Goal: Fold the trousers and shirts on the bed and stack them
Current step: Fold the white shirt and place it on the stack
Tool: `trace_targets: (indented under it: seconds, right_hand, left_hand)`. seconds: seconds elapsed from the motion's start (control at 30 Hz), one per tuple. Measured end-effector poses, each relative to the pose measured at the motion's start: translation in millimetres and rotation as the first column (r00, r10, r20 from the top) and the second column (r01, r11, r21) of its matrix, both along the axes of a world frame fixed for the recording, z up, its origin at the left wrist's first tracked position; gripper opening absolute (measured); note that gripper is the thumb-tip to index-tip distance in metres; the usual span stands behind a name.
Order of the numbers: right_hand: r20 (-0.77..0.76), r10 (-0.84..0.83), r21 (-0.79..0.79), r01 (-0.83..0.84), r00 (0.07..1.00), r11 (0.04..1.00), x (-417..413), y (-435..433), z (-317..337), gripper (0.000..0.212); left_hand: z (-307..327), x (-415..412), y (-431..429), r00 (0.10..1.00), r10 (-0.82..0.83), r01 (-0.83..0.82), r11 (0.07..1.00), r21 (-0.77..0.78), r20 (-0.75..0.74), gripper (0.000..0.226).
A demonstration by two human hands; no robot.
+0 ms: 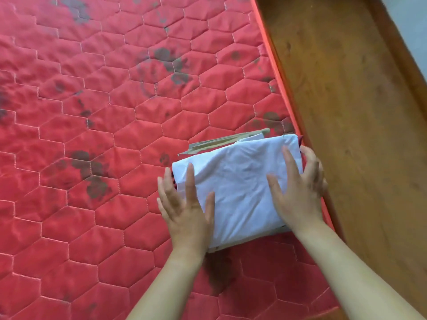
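A folded white shirt (238, 181) lies on top of a small stack near the right edge of the red quilted mattress (104, 135). Beneath it, edges of a folded khaki garment (221, 140) stick out at the far side, and a sliver of dark red cloth (300, 138) shows at the far right corner. My left hand (187, 204) rests flat with straight fingers on the stack's left side. My right hand (298, 188) lies with spread fingers on the stack's right side, at the mattress edge.
The mattress has a hexagon stitch pattern and dark stains. A brown wooden bed frame (346, 112) runs along its right side, with grey floor (411, 24) beyond at the top right.
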State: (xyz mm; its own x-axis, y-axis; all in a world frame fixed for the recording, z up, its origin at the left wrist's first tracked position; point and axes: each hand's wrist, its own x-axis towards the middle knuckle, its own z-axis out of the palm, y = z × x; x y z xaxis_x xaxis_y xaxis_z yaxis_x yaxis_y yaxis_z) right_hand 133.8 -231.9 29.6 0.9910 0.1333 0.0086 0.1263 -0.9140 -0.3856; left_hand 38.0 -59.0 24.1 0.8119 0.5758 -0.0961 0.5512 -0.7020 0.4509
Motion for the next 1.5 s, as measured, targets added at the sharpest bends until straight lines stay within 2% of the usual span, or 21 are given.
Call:
trace_targets:
  seconds: [0.03, 0.1, 0.17, 0.3, 0.37, 0.47, 0.53, 0.6, 0.67, 0.87, 1.0, 1.1, 1.27, 1.5]
  right_hand:
    - [0.068, 0.057, -0.003, -0.057, 0.996, 0.998, -3.6, 3.7, -0.7, 0.054]
    - [0.082, 0.201, 0.008, -0.202, 0.976, 0.979, -8.4, 11.4, -5.4, 0.051]
    - [0.017, 0.279, 0.000, -0.279, 0.960, 0.960, -5.7, 15.3, -14.8, 0.050]
    - [-0.075, 0.299, -0.048, -0.303, 0.951, 0.952, 10.0, 17.7, -34.9, 0.049]
    - [-0.079, 0.269, -0.027, -0.272, 0.960, 0.962, 14.6, 19.3, -42.9, 0.050]
    - [-0.053, 0.085, 0.235, -0.070, 0.995, 0.969, 19.7, 15.3, -47.4, 0.045]
    - [-0.041, 0.007, 0.383, 0.009, 0.999, 0.924, 20.0, 11.7, -47.9, 0.042]
    - [-0.039, -0.008, 0.412, 0.024, 0.999, 0.911, 21.0, 12.0, -49.0, 0.044]
    - [-0.083, -0.025, 0.419, 0.058, 0.996, 0.906, 22.1, 13.0, -51.6, 0.054]
    - [-0.276, -0.081, 0.388, 0.188, 0.958, 0.902, 30.0, 5.1, -71.9, 0.084]
    - [-0.440, -0.116, 0.354, 0.291, 0.890, 0.889, 38.4, 2.3, -90.6, 0.093]
    - [-0.551, -0.119, 0.350, 0.359, 0.826, 0.865, 43.5, -1.0, -100.0, 0.102]
    - [-0.612, -0.072, 0.346, 0.349, 0.787, 0.871, 49.3, -5.5, -99.5, 0.102]
    - [-0.624, -0.020, 0.406, 0.346, 0.781, 0.846, 49.3, -2.9, -98.2, 0.096]
  left_hand:
    - [-0.7, 2.5, -7.4, 0.994, -0.099, 0.094, 0.991, 0.100, 0.051, 0.062]
    - [-7.7, 8.4, -21.1, 0.946, -0.313, 0.290, 0.932, 0.218, 0.080, 0.055]
    - [-19.9, 15.9, -21.3, 0.924, -0.381, 0.367, 0.906, 0.212, 0.029, 0.052]
    - [-48.0, 28.5, 6.2, 0.957, -0.234, 0.252, 0.963, 0.094, -0.170, 0.055]
    - [-58.3, 30.7, 11.6, 0.960, -0.205, 0.224, 0.971, 0.083, -0.190, 0.055]
    - [-59.1, 29.1, 5.5, 0.982, -0.137, 0.143, 0.989, 0.045, -0.130, 0.053]
    - [-55.7, 23.8, -0.6, 0.995, 0.022, -0.023, 1.000, -0.009, -0.093, 0.053]
    - [-50.7, 24.3, -5.9, 0.983, 0.155, -0.165, 0.981, -0.102, -0.095, 0.054]
    - [-48.2, 29.1, -11.3, 0.972, 0.217, -0.233, 0.948, -0.217, -0.095, 0.056]
    - [-62.4, 38.5, -10.1, 0.978, 0.201, -0.210, 0.932, -0.295, -0.061, 0.070]
    - [-78.2, 49.2, -6.8, 0.969, 0.246, -0.238, 0.907, -0.347, -0.021, 0.070]
    - [-90.7, 49.8, 1.4, 0.959, 0.277, -0.223, 0.859, -0.460, 0.053, 0.074]
    - [-99.4, 49.4, 12.0, 0.958, 0.284, -0.255, 0.805, -0.537, -0.030, 0.078]
    - [-100.3, 51.1, 18.8, 0.967, 0.246, -0.232, 0.749, -0.620, -0.065, 0.081]
